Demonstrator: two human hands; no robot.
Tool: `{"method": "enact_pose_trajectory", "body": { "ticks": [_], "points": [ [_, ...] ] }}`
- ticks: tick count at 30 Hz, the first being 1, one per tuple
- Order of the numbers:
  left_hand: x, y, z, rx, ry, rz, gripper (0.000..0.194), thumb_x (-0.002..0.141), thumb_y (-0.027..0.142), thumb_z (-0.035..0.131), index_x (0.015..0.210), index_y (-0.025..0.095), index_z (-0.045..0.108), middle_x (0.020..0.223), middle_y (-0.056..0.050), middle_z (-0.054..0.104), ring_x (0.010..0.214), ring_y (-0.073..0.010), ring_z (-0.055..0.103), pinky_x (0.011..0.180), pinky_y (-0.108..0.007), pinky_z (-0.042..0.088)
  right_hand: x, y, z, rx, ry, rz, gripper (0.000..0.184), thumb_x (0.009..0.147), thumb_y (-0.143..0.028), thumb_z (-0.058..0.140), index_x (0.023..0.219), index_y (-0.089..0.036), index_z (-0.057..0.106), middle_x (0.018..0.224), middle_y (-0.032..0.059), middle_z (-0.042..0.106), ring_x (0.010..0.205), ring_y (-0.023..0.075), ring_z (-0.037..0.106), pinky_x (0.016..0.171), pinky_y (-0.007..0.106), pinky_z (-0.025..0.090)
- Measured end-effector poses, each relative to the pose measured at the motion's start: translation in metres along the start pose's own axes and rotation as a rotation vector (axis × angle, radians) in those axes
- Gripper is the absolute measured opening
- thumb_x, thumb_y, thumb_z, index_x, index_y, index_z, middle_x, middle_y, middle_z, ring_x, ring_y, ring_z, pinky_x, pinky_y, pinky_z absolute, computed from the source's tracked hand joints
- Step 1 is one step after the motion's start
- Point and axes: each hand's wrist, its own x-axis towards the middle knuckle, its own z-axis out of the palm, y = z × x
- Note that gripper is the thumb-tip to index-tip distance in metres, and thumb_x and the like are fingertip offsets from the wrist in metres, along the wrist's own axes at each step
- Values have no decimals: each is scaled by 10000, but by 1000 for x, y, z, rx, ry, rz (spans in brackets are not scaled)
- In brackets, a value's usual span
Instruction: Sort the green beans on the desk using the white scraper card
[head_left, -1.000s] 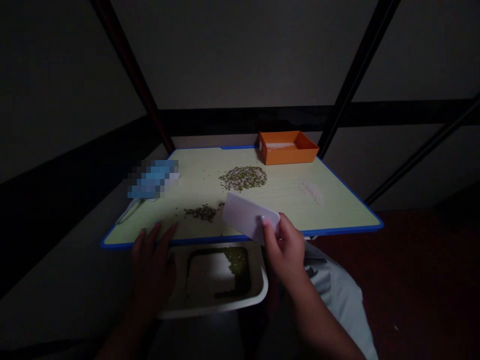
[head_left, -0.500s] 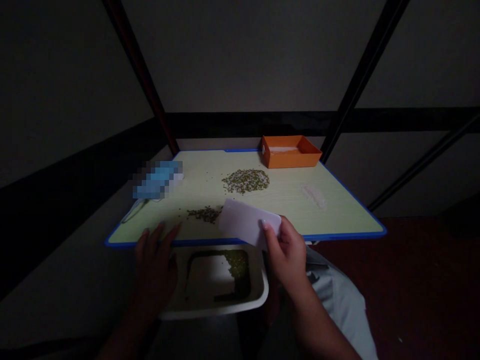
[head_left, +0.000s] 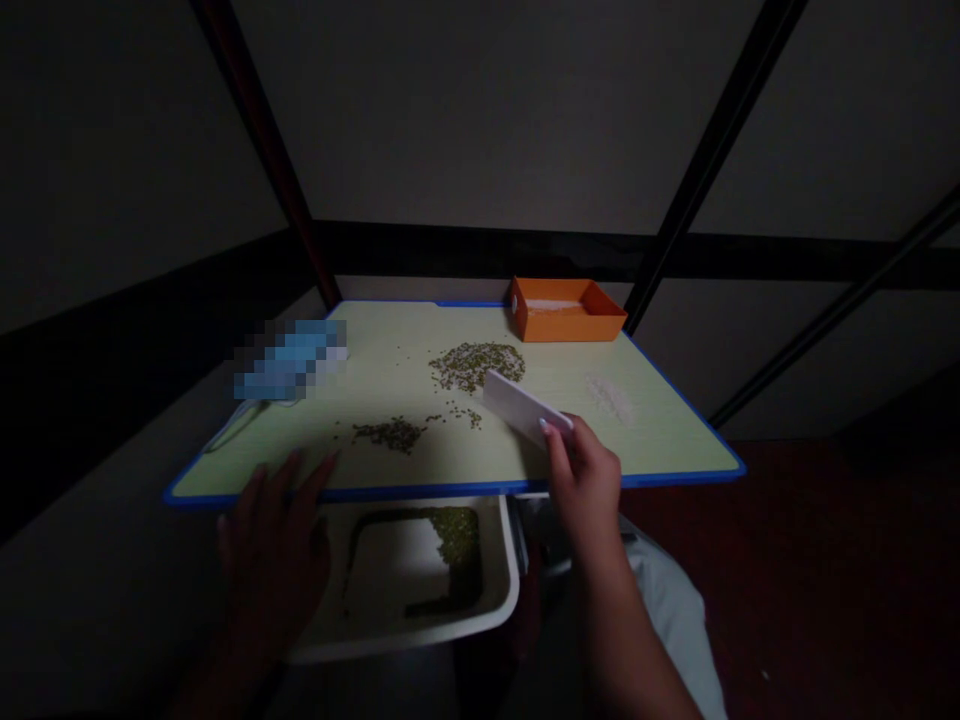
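My right hand grips a thin white plastic card by its near right end, thumb on top. The card stands tilted over the board, its far corner at the edge of a pile of green beans mixed with pale grains. To the left of the card is a smaller pile of dark green beans, with a few stray beans between the piles. My left hand lies with fingers spread at the board's front left edge, beside a white tub that has green beans in its right side.
The pale green board has a blue rim. An orange box with white grains inside stands at its back right. A thin patch of white grains lies at the right. A pixelated blue object with a cord is at the left.
My right hand has turned the card more edge-on and away from the small pile, toward the larger one. Stray beans now show between the piles. The whole view has shifted slightly.
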Motion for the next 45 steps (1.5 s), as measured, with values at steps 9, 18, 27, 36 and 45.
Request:
{"method": "enact_pose_trajectory", "body": {
  "ticks": [9,18,27,36,45],
  "points": [
    [0,-4,3,23,-3,18,655,914,284,414,1546,418,303,1673,-111,360,1611,-407,210,1219,-786,326,13,-6,16,6,-294,-151,261,944,-179,522,1018,-283,750,1067,55,836,932,252,770,1063,499,524],
    [2,-11,4,30,-2,53,668,913,296,430,1556,399,280,1671,-150,338,1620,-441,178,1210,-801,339,5,-9,-2,99,-419,-210,270,991,-167,499,1069,-269,737,1117,42,839,1029,231,778,1147,553,456],
    [3,-12,7,33,11,48,672,918,282,426,1556,430,272,1667,-127,369,1616,-426,210,1202,-806,346,1,-2,-21,117,-74,-22,160,967,-270,568,827,-230,633,676,-27,669,604,148,609,583,247,452],
    [-1,-2,7,17,59,35,614,942,269,368,1545,378,327,1672,-142,371,1610,-423,233,1199,-798,358,1,1,-30,149,40,180,241,930,-351,600,732,-234,530,581,-62,519,545,124,460,511,236,328],
    [1,0,6,18,89,57,593,930,251,399,1516,347,396,1625,-156,427,1595,-418,270,1219,-752,367,-3,-4,-27,187,9,207,266,930,-365,596,716,-234,508,562,-66,508,522,110,456,488,224,310]
  ]
}}
